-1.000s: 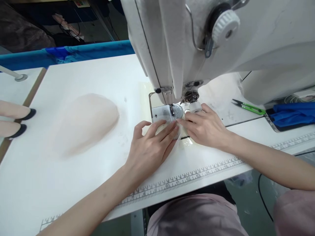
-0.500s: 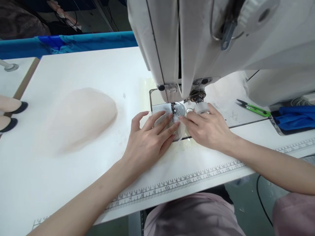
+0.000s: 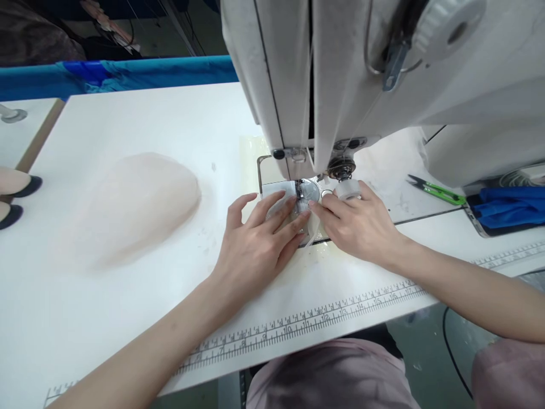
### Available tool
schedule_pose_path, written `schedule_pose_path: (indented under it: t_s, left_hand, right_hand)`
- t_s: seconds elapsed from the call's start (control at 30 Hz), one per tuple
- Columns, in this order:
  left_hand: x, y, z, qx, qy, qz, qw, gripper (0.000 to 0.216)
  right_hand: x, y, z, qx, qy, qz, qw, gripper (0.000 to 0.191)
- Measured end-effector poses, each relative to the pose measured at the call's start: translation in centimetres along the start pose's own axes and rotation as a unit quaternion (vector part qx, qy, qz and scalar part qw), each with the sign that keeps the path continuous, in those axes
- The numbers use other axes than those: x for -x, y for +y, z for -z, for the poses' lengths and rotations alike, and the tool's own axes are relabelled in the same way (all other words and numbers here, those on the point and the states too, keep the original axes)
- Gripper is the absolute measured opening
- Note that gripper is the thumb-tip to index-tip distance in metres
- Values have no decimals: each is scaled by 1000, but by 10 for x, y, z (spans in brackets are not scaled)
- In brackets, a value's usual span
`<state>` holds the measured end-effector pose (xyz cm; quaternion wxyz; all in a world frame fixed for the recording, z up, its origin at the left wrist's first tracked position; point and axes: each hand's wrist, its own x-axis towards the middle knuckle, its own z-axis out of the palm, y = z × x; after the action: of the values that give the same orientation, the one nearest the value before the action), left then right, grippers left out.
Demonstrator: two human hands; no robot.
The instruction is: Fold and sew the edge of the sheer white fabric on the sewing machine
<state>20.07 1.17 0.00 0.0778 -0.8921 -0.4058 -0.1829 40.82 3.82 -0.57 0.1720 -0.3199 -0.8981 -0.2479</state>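
My left hand [image 3: 259, 241] lies with its fingers spread, tips pressed down just left of and in front of the presser foot [image 3: 300, 188] of a white sewing machine [image 3: 281, 85]. Under those fingertips is thin see-through material, hard to make out against the plate. From the right, my right hand [image 3: 357, 224] comes up to the foot with curled fingers, its thumb and index finger pinched at a narrow sheer white strip [image 3: 314, 228]. The strip's end hangs toward the table's front. My right knuckles are close to a white round knob [image 3: 348, 188] under the machine head.
A sheer beige fabric piece [image 3: 145, 204] lies at left on the white table [image 3: 179, 125]. Green-handled thread snips [image 3: 438, 192] and a blue cloth [image 3: 511, 204] on a dark phone-like device are at right. A printed ruler [image 3: 298, 326] runs along the front edge. Black-tipped beige objects [image 3: 17, 199] intrude at far left.
The camera view has shifted slightly. Both hands keep almost the same place at the presser foot, and the sheer strip's loose end has moved a little.
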Motion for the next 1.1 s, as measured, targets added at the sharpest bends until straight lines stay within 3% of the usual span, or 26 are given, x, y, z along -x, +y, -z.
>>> schedule_pose_path:
  t_s: [0.73, 0.93, 1.1]
  left_hand:
    - [-1, -4, -5, 5, 7, 14, 1000, 27]
    - [-1, -5, -6, 7, 17, 10, 1000, 25]
    - [0, 5, 10, 62, 25, 6, 998, 15]
  right_hand:
    - [-2, -3, 1, 20, -11, 0, 1000, 25]
    - [-3, -2, 4, 5, 12, -14, 1000, 28]
    - [-2, 4, 8, -52, 38, 58, 996, 24]
